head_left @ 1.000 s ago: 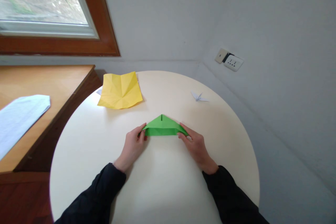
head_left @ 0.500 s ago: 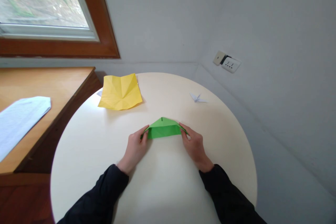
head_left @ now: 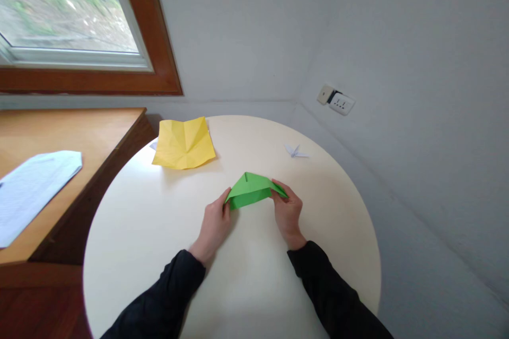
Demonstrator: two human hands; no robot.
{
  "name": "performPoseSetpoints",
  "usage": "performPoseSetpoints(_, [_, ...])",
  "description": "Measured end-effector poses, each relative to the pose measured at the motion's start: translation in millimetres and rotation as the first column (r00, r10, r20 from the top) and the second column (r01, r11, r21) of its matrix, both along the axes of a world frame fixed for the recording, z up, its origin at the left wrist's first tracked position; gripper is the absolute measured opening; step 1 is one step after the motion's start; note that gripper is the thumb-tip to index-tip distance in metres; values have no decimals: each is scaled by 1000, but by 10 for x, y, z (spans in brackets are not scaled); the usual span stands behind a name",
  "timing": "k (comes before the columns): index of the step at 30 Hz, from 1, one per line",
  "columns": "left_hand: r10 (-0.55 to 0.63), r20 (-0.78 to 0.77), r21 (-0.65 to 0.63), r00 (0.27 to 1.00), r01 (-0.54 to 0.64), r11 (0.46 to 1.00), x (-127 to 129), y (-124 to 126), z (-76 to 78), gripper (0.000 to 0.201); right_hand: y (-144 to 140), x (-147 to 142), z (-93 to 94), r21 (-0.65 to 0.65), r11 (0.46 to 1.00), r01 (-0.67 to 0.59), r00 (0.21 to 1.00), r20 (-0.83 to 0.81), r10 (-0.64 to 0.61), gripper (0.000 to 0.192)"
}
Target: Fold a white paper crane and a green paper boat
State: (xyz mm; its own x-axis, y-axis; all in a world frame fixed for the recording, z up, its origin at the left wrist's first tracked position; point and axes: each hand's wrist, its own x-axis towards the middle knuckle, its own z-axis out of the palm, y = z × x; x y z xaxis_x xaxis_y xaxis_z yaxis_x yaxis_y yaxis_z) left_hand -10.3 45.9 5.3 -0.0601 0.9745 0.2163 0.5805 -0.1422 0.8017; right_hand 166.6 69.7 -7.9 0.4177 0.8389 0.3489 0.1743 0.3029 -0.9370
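Note:
A folded sheet of green paper (head_left: 250, 185) is held over the middle of the round white table, its peak pointing away from me. It has a low triangular top with a short dark slit or crease near the peak, and a darker green band below. My left hand (head_left: 217, 219) pinches its left corner between thumb and fingers. At the right end, my right hand (head_left: 288, 212) grips the other corner, with the green tip showing above the fingers. The fingertips beneath the paper are partly hidden.
A creased yellow sheet (head_left: 183, 144) lies at the back left of the white table (head_left: 135, 254), over something pale. A small white folded-paper piece (head_left: 295, 152) sits at the back right. On the wooden desk (head_left: 99, 122) at left is a written-on paper (head_left: 40, 188).
Both hands have come slightly closer together, and the green paper's right end is now tilted up. Its upper flap covers more of the lower band. The camera view has shifted a little.

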Motion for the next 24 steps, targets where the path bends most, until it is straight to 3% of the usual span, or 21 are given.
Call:
performPoseSetpoints(4, [16, 10, 19, 1000, -17, 1000, 48, 3, -21, 46, 19, -92, -38, 61, 998, -13, 999, -38, 15, 23])
performPoseSetpoints(12, [94, 167, -3, 982, -95, 995, 95, 26, 2, 41, 18, -161, 9, 137, 991, 6, 994, 111, -22, 19])
performPoseSetpoints(19, [58, 301, -55, 952, -43, 998, 125, 141, 25, 44, 152, -213, 90, 216, 973, 75, 964, 236, -127, 32])
performPoseSetpoints(24, [37, 382, -105, 923, 4, 994, 93, 251, 24, 42, 309, -283, 150, 269, 963, -29, 932, 354, -71, 20])
